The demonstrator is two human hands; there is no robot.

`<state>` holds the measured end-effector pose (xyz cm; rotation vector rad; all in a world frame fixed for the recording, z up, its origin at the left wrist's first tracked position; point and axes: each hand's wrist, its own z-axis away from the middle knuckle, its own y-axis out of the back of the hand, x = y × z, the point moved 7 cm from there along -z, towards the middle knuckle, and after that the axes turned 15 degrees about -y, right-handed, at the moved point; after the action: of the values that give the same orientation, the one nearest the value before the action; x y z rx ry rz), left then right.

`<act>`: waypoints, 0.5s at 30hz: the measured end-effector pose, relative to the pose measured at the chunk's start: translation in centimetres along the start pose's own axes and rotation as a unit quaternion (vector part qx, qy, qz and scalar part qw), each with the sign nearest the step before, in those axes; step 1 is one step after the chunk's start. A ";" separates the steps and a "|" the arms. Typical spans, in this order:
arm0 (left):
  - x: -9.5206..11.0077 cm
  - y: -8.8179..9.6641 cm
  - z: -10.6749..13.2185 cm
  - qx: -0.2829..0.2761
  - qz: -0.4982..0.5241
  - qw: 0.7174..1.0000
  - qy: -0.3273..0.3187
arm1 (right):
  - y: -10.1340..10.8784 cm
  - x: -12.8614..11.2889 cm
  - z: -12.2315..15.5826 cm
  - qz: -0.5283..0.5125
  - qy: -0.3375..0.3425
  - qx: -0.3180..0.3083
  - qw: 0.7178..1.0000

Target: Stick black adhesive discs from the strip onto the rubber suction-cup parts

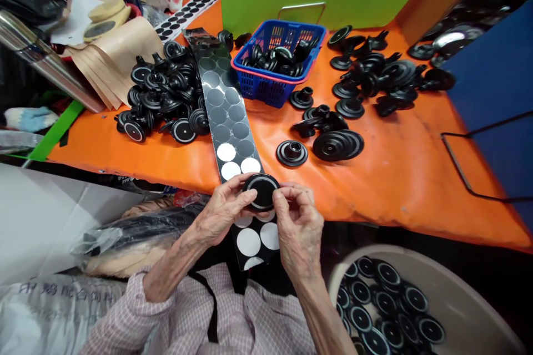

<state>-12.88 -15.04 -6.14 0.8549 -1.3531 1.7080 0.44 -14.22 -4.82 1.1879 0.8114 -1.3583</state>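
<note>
Between my hands is a black round plastic part [261,193], its flat face turned up and a pale ring round a black centre. My left hand [222,208] grips it from the left, thumb on the face. At its right edge my right hand [297,216] pinches the rim with thumb and fingertips. Beneath them a strip of round black stickers [227,116] runs over the table edge towards my lap; bare white circles show on its near part. Several like parts with raised stems, one of them a flanged black part [292,153], lie just beyond my hands.
A blue basket [266,89] with black parts stands at the back of the orange table [183,161]. Heaps of black parts [162,94] lie left and right. Below, at right, a beige tub [466,299] holds several ringed parts. A blue panel [495,94] borders the right side.
</note>
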 end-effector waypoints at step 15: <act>0.3 0.5 0.4 0.024 -0.009 0.999 -0.034 | -0.6 0.5 -0.3 0.013 0.026 0.018 0.999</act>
<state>-13.47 -15.41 -6.06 0.9568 -1.3489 1.7175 0.01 -14.02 -5.48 1.2619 0.8103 -1.3302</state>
